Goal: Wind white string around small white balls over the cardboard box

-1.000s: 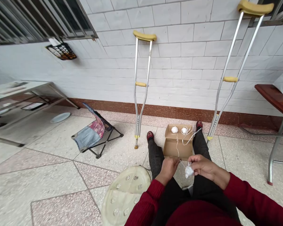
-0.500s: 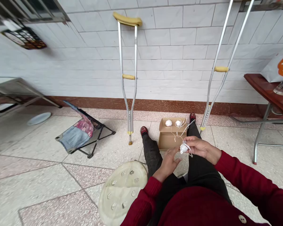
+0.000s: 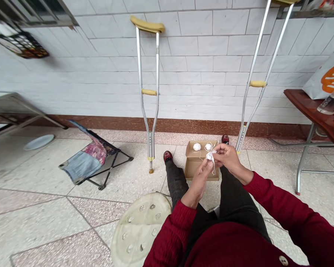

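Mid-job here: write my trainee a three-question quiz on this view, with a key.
1. How many white balls lie in the far part of the open cardboard box?
2. True or false: the person's right hand is empty.
3. What leans against the tiled wall? A: a ladder; B: crutches; C: a broom.

Key: 1: two. 2: False; the right hand holds a white bundle. 3: B.

Head view: we look from the person's head, forward and down, past the red sweater [image 3: 228, 241] near at the lower edge to the hands [image 3: 230, 159] a little farther off. Beyond them we face a white-tiled wall [image 3: 200, 70] almost squarely, its base [image 3: 183, 125] crossing the field just above mid-height.
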{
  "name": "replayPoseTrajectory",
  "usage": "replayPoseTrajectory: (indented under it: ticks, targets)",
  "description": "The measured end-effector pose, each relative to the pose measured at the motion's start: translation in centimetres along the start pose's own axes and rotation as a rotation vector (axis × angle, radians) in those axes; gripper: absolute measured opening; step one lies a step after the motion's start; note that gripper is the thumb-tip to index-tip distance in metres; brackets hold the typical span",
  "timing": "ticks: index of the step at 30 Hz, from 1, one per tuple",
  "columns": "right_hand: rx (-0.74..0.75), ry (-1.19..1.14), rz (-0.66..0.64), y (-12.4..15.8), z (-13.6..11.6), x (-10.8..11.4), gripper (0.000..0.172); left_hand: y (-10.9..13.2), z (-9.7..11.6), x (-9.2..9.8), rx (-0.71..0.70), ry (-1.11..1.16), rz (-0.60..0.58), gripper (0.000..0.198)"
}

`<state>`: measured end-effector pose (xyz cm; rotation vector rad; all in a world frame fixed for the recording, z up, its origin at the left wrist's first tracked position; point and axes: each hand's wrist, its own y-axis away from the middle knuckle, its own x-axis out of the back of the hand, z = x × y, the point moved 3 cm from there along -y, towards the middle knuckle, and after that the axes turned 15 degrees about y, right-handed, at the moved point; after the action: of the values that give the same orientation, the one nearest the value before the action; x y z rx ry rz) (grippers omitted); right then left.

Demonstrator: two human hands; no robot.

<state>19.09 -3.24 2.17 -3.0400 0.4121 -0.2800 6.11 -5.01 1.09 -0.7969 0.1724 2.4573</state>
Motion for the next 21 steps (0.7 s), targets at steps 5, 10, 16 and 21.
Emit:
replayPoseTrajectory:
  ticks: [5,10,16,21]
  targets:
    - [0.018,0.027,0.048,-1.0,1.5,0.1,0.015,1.6,-0.9,0.4,0.052,-0.127,-0.007,0.037]
    - [-0.036,0.079,0.065,-2.0,4.2,-0.3,0.018,2.7,-1.8,1.4,0.035,-0.279,-0.019,0.039]
    - [-0.202,-0.111,-0.235,0.5,3.7,-1.1,0.029,2.5,-5.0,6.0,0.075,-0.607,-0.076,0.046]
    - [-0.212,0.058,-0.472,6.2,5.6,-1.6,0.02,-1.0,-3.7,8.5,-0.038,-1.019,-0.191,0.029]
